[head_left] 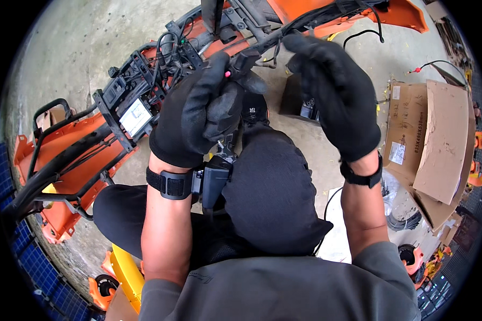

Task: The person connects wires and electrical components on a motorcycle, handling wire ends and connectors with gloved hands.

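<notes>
Both my hands wear black work gloves. My left hand (201, 112) is closed, its fingers curled round a small black part (245, 60) with a pink spot at its near end; its exact kind is hard to make out. My right hand (334, 96) is raised to the right of it, fingers stretched and slightly blurred, with nothing visible in them. Just beyond the hands lies an orange and black vehicle frame (160, 59) with bundled black wiring (171, 51). A black cable (316, 18) runs along its far right part. A strapped black device (217, 176) sits at my left wrist.
An open cardboard box (407, 128) stands on the right. A dark box (294, 99) sits on the concrete floor between my hands. Coiled wire (403, 220) lies beside the cardboard. A white-faced module (136, 117) is on the frame. Yellow and orange parts (126, 273) lie at lower left.
</notes>
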Demonstrator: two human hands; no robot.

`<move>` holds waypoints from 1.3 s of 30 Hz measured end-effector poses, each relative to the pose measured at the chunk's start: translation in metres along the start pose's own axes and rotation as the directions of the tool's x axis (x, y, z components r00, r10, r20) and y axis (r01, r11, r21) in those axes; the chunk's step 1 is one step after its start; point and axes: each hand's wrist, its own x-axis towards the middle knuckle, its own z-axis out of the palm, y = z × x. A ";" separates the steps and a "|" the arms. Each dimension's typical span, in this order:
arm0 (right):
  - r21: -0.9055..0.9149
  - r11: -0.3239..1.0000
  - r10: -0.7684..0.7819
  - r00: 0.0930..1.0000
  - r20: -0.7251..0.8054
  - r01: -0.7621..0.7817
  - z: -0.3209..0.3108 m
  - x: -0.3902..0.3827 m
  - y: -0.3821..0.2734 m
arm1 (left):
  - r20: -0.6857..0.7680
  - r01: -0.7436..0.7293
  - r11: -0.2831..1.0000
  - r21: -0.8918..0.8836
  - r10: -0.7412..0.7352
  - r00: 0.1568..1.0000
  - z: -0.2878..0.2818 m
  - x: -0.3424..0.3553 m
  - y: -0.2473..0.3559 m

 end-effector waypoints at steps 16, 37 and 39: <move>0.150 0.946 0.274 0.956 0.109 -0.288 0.037 -0.008 -0.012 | -0.008 -0.205 0.849 0.487 0.239 0.971 -0.005 0.003 0.000; 0.043 0.958 0.280 0.956 0.090 -0.285 0.034 -0.009 -0.021 | 0.063 -0.313 0.733 0.604 0.348 0.936 -0.004 0.004 0.005; 0.103 0.964 0.241 0.969 0.055 -0.246 0.033 -0.010 -0.021 | 0.091 -0.329 0.688 0.647 0.359 0.929 -0.004 0.005 0.008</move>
